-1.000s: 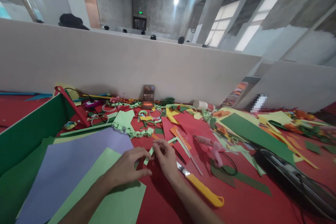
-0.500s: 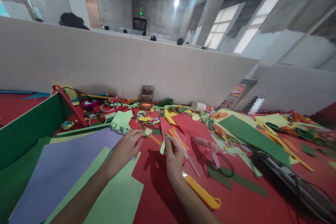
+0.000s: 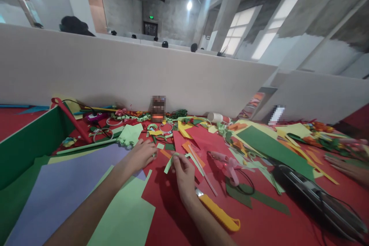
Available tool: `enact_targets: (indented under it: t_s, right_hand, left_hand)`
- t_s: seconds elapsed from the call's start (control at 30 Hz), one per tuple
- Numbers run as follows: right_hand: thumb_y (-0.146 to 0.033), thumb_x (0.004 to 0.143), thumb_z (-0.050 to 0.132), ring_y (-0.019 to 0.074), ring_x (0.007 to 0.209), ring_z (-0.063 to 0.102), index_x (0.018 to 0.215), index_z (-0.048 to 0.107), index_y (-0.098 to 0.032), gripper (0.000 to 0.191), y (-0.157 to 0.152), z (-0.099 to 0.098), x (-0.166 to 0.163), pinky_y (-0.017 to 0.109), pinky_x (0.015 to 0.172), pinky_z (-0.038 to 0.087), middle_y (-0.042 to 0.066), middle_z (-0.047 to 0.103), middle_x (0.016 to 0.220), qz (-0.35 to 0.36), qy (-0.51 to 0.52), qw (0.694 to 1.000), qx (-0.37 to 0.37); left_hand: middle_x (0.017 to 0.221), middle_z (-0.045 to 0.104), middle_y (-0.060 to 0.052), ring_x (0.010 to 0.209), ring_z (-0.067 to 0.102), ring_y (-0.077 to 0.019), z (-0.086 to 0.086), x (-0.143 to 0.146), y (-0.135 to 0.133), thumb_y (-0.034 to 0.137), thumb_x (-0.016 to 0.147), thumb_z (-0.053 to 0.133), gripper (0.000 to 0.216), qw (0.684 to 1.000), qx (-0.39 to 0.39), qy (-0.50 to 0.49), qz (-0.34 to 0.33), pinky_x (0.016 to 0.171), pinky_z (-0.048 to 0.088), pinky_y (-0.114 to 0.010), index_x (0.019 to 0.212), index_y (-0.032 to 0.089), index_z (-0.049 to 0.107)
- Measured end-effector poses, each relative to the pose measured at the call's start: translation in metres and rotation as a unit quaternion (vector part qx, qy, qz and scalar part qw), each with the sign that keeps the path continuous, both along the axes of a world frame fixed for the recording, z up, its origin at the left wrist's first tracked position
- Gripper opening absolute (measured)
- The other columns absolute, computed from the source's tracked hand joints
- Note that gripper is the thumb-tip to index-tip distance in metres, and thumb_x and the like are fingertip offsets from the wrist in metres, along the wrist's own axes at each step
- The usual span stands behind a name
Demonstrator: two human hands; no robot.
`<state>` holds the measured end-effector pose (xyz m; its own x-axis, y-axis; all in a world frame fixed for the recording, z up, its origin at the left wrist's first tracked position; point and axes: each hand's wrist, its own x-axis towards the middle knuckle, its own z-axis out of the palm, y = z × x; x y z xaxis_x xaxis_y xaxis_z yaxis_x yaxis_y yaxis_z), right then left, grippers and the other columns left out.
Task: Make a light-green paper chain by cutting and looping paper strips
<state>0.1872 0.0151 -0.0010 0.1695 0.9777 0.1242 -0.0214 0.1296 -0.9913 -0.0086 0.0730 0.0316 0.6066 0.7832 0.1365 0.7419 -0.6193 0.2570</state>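
My right hand [image 3: 183, 173] pinches a narrow light-green paper strip [image 3: 168, 164] just above the red tabletop [image 3: 178, 215]. My left hand [image 3: 140, 153] reaches forward, its fingers curled down over the end of a light-green paper chain [image 3: 128, 141]; I cannot see whether they grip it. A yellow utility knife [image 3: 216, 210] lies on the table just right of my right wrist.
Large purple [image 3: 60, 188], light-green [image 3: 123, 211] and dark-green [image 3: 271, 146] sheets, paper scraps, a pink glue gun [image 3: 229, 161] and a black device [image 3: 311, 196] cover the table. A grey partition [image 3: 115, 73] stands behind. Another person's hand [image 3: 346, 167] rests at the right edge.
My hands have parted: the left let go of the strip and moved forward to the paper chain. The right kept the strip and lifted it a little. Another person's hand appeared at right.
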Motion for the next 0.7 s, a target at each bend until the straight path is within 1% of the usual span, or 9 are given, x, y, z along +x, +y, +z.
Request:
enact_targets:
  t_s: [0.07,0.13,0.2,0.27,0.37,0.4,0.47,0.57,0.7]
  right_hand:
    - [-0.055,0.091,0.062,0.0152,0.057,0.049,0.098,0.074,-0.018,0.040,0.000,0.001,0.000,0.027,0.056,0.042,-0.001,0.058,0.064,0.024,0.001,1.000,-0.004]
    - [-0.055,0.089,0.065,0.0164,0.061,0.053,0.092,0.076,-0.019,0.038,0.000,0.001,0.000,0.028,0.060,0.044,0.000,0.061,0.067,0.056,-0.004,0.998,-0.003]
    - [-0.053,0.088,0.068,0.0179,0.067,0.057,0.091,0.077,-0.019,0.036,0.000,0.001,-0.001,0.029,0.065,0.046,0.001,0.064,0.071,0.091,-0.014,0.996,0.001]
    - [-0.053,0.088,0.068,0.0176,0.066,0.059,0.096,0.078,-0.019,0.036,-0.001,0.001,-0.003,0.029,0.066,0.047,0.001,0.065,0.070,0.132,-0.023,0.991,-0.004]
    - [-0.055,0.088,0.067,0.0146,0.055,0.058,0.114,0.072,-0.020,0.045,-0.003,-0.001,-0.005,0.027,0.056,0.044,0.000,0.067,0.072,0.197,-0.013,0.979,-0.046]
    - [-0.056,0.086,0.069,0.0138,0.053,0.058,0.116,0.070,-0.020,0.047,-0.003,-0.001,-0.006,0.027,0.054,0.044,0.000,0.068,0.073,0.210,-0.006,0.976,-0.061]
    - [-0.056,0.081,0.074,0.0119,0.050,0.055,0.109,0.068,-0.019,0.047,-0.004,0.000,-0.007,0.025,0.051,0.042,0.000,0.069,0.071,0.215,0.000,0.973,-0.079]
    - [-0.055,0.080,0.075,0.0099,0.051,0.049,0.087,0.068,-0.018,0.038,-0.006,0.003,-0.007,0.023,0.050,0.040,-0.001,0.066,0.066,0.200,-0.017,0.976,-0.082]
    - [-0.054,0.081,0.073,0.0103,0.054,0.046,0.078,0.072,-0.017,0.037,-0.007,0.007,-0.006,0.023,0.050,0.035,-0.002,0.060,0.062,0.200,-0.038,0.976,-0.075]
  left_hand:
    - [0.104,0.073,-0.003,0.105,0.061,-0.0258,0.007,-0.004,-0.015,0.022,0.097,0.061,0.009,1.000,0.000,-0.013,-0.007,0.093,0.038,-0.039,0.099,0.025,0.069]
    - [0.104,0.074,-0.002,0.102,0.062,-0.0238,0.009,-0.007,-0.030,0.025,0.100,0.057,0.012,0.997,-0.011,-0.079,-0.001,0.095,0.039,-0.038,0.104,0.025,0.068]
    - [0.109,0.073,-0.002,0.103,0.062,-0.0231,0.005,-0.009,-0.043,0.027,0.102,0.053,0.016,0.989,-0.020,-0.145,0.020,0.100,0.039,-0.039,0.111,0.027,0.067]
    - [0.112,0.072,-0.002,0.106,0.062,-0.0237,-0.003,-0.010,-0.051,0.031,0.102,0.053,0.020,0.978,-0.023,-0.202,0.053,0.102,0.040,-0.041,0.118,0.029,0.066]
    - [0.115,0.070,-0.003,0.110,0.060,-0.0246,-0.014,-0.011,-0.058,0.033,0.101,0.056,0.026,0.960,-0.027,-0.261,0.095,0.099,0.046,-0.039,0.124,0.031,0.066]
    - [0.115,0.070,-0.004,0.111,0.059,-0.0249,-0.016,-0.011,-0.059,0.033,0.100,0.057,0.026,0.957,-0.026,-0.269,0.102,0.098,0.046,-0.038,0.124,0.031,0.067]
    - [0.112,0.071,-0.004,0.109,0.059,-0.0252,-0.017,-0.011,-0.061,0.031,0.099,0.060,0.024,0.957,-0.022,-0.270,0.102,0.098,0.045,-0.039,0.120,0.029,0.069]
    - [0.103,0.072,-0.003,0.103,0.060,-0.0249,-0.015,-0.010,-0.062,0.032,0.097,0.064,0.020,0.961,-0.018,-0.264,0.084,0.098,0.044,-0.040,0.115,0.028,0.072]
    - [0.102,0.073,-0.004,0.102,0.060,-0.0243,-0.018,-0.010,-0.062,0.033,0.099,0.062,0.022,0.957,-0.020,-0.278,0.081,0.095,0.045,-0.038,0.117,0.028,0.073]
